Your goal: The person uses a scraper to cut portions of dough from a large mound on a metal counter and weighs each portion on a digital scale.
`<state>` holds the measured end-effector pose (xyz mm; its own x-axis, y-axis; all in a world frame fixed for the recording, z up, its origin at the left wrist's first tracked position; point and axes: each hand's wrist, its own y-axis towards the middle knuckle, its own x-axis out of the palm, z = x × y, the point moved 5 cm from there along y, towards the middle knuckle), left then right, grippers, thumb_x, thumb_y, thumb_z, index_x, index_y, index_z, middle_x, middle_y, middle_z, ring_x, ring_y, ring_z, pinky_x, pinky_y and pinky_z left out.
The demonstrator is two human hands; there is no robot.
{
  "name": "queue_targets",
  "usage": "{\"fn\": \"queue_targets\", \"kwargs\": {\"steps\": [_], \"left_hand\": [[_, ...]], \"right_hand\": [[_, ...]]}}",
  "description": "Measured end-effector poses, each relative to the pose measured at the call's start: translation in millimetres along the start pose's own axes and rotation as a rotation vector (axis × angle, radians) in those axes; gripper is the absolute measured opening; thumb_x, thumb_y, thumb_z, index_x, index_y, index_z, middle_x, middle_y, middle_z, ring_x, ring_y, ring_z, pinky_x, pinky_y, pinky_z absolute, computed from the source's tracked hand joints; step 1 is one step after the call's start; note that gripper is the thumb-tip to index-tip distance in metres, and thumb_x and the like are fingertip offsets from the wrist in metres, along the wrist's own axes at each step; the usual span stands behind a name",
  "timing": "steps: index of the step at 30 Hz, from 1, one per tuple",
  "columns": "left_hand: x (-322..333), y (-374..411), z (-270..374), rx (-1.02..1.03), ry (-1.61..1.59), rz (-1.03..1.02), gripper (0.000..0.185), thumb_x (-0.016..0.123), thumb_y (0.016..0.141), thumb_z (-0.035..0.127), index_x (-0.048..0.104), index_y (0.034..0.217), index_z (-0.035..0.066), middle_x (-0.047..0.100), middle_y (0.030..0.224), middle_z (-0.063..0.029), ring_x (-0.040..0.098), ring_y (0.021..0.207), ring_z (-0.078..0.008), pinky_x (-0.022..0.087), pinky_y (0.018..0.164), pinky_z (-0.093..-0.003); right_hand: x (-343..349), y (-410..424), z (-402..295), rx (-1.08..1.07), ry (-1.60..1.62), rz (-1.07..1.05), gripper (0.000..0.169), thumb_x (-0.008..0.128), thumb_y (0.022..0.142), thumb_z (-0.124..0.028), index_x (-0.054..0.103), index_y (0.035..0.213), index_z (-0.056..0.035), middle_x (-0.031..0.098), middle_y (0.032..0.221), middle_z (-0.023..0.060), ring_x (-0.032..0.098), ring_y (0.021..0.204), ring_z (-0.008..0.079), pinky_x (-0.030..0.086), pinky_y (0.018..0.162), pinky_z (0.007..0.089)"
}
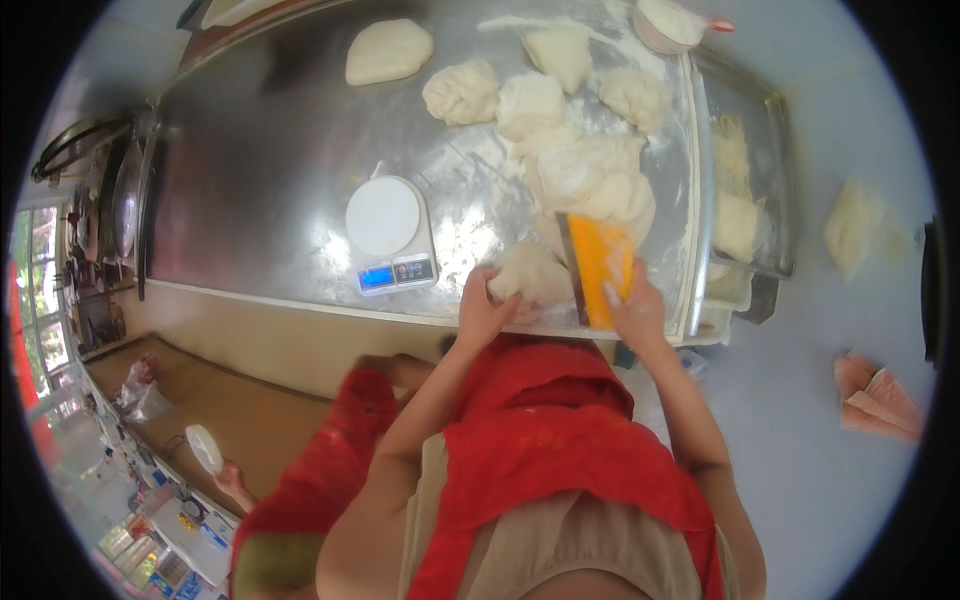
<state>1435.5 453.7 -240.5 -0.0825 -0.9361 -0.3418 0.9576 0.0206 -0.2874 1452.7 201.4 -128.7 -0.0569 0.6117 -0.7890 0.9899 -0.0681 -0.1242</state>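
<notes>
My left hand (486, 309) cups the near side of a floured dough piece (532, 279) at the front edge of a steel worktable (240, 217). In my right hand (637, 307) is a dough scraper (600, 262) with an orange handle and a metal blade, standing just right of that piece. Behind it spreads a large, uneven mass of dough (600, 180) dusted with flour. A white digital kitchen scale (386, 217) with a lit blue display sits left of my hands, and its round platform carries no dough.
Separate dough lumps (390, 51) lie along the back of the table. A flour-filled scoop or sieve (670, 26) rests at the far right corner. Right of the table is a metal tray (784, 172) holding dough. At lower left, another person's hand (231, 480) holds a white object.
</notes>
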Motion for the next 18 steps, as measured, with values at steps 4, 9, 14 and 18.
{"fn": "queue_targets", "kwargs": {"steps": [4,9,14,18], "left_hand": [[-1.3,-9.2,-6.1,0.073,-0.156,-0.005,0.057,0.078,0.072,0.026,0.050,0.114,-0.001,0.050,0.121,-0.0221,0.050,0.111,-0.0349,0.042,0.094,-0.0386],[-5.4,-28.4,0.1,0.251,0.213,0.116,0.081,0.079,0.072,0.030,0.039,0.135,0.000,0.033,0.141,-0.0301,0.034,0.129,-0.0435,0.030,0.107,-0.0493],[25.2,-12.4,-27.3,0.088,-0.362,0.013,0.099,0.081,0.070,0.034,0.026,0.141,-0.007,0.038,0.139,-0.0269,0.038,0.128,-0.0400,0.032,0.107,-0.0462],[26.5,-8.4,-15.2,-0.035,-0.229,0.125,0.107,0.084,0.067,0.036,0.022,0.142,-0.009,0.041,0.135,-0.0239,0.042,0.126,-0.0357,0.036,0.105,-0.0425]], "right_hand": [[36.0,-5.2,-10.2,0.074,-0.124,-0.135,0.039,0.058,0.086,-0.024,0.046,0.119,-0.0083,0.065,0.079,0.0211,0.063,0.074,0.0430,0.049,0.065,0.0499],[71.1,31.9,-28.9,0.040,-0.223,-0.164,0.039,0.059,0.084,-0.022,0.045,0.118,-0.0076,0.065,0.077,0.0210,0.062,0.072,0.0439,0.048,0.065,0.0518],[77.4,59.2,-44.7,0.025,-0.248,-0.200,0.040,0.061,0.083,-0.018,0.045,0.117,-0.0057,0.064,0.077,0.0218,0.062,0.074,0.0437,0.048,0.067,0.0518],[76.1,70.3,-36.4,-0.074,-0.096,-0.167,0.041,0.065,0.082,-0.017,0.047,0.116,-0.0038,0.065,0.087,0.0236,0.063,0.084,0.0423,0.049,0.072,0.0482]]}}
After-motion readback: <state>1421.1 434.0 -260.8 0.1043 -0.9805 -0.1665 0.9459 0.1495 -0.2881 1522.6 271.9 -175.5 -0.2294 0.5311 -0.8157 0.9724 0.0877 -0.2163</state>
